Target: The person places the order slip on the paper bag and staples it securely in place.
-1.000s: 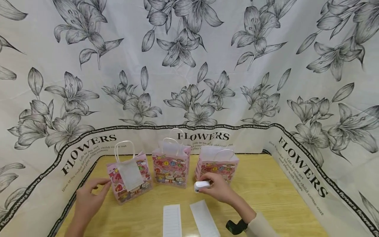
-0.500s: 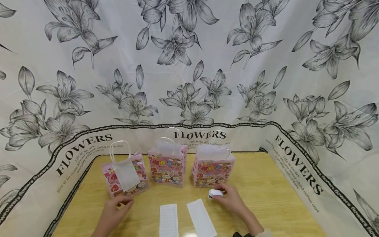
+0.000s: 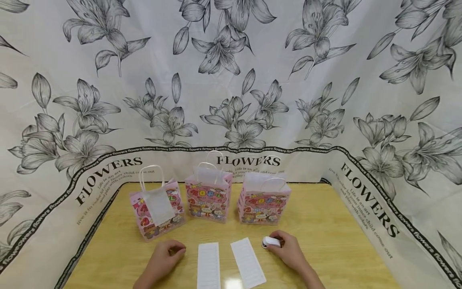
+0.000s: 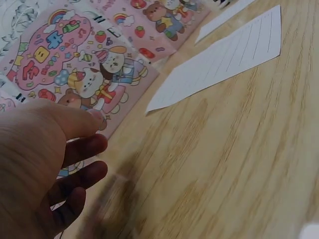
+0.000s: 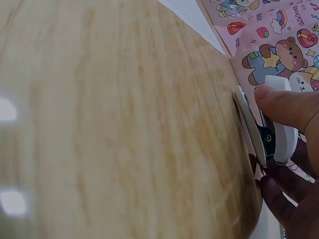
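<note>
My right hand [image 3: 291,253] holds a small white stapler [image 3: 270,241] near the table surface, in front of the right bag. In the right wrist view the thumb lies on the top of the stapler [image 5: 285,132] and its dark hinge shows. My left hand [image 3: 161,261] is by the table, fingers loosely bent, with nothing in it; it is nearest the left bag [image 3: 177,209] and a lined paper slip [image 3: 208,263]. That pink cartoon bag carries a blank white paper [image 3: 159,206] on its front, below the handle. A second lined slip [image 3: 248,263] lies between the hands.
Two more pink cartoon gift bags stand upright at the back: a middle bag [image 3: 208,200] and a right bag [image 3: 263,202], both with thin white handles. A floral cloth [image 3: 231,100] hangs behind and along both sides of the wooden table [image 3: 325,224].
My left hand has left the left bag's side and come right and nearer. The right hand has drawn back from the right bag, moving right and nearer with the stapler.
</note>
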Action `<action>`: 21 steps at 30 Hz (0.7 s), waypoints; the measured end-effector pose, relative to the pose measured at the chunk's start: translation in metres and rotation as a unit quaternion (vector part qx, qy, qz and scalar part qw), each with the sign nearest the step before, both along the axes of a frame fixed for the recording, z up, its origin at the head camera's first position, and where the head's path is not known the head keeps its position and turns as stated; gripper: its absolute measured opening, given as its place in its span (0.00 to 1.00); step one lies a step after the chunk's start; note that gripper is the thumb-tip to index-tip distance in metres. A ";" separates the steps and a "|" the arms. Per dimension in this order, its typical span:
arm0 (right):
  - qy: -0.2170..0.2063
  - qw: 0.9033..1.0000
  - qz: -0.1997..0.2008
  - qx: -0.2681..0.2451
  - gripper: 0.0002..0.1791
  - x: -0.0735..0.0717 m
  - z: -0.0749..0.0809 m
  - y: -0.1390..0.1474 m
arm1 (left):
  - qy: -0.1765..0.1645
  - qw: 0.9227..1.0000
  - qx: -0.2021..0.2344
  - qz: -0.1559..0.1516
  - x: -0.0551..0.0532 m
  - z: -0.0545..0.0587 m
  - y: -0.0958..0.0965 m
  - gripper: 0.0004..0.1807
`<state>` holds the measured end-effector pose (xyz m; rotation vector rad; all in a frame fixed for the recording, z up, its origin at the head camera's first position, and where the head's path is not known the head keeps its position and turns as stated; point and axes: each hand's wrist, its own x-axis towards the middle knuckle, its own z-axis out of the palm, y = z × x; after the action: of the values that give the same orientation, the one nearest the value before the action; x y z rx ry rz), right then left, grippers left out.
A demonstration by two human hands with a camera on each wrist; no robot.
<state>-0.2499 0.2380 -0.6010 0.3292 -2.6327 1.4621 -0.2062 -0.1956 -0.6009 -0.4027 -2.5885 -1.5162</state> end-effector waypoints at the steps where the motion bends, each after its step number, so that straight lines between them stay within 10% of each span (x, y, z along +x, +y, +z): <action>1: -0.005 1.000 0.002 0.003 0.16 0.001 -0.002 0.001 | -0.006 1.000 0.001 -0.007 0.000 -0.003 0.002 0.03; 21: -0.027 0.999 0.009 -0.020 0.20 0.000 0.000 0.000 | -0.028 0.992 -0.105 -0.064 -0.034 0.001 0.034 0.19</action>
<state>-0.2501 0.2381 -0.6008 0.3134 -2.6444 1.5484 -0.2398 -0.1613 -0.6001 -0.5639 -2.8270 -1.3116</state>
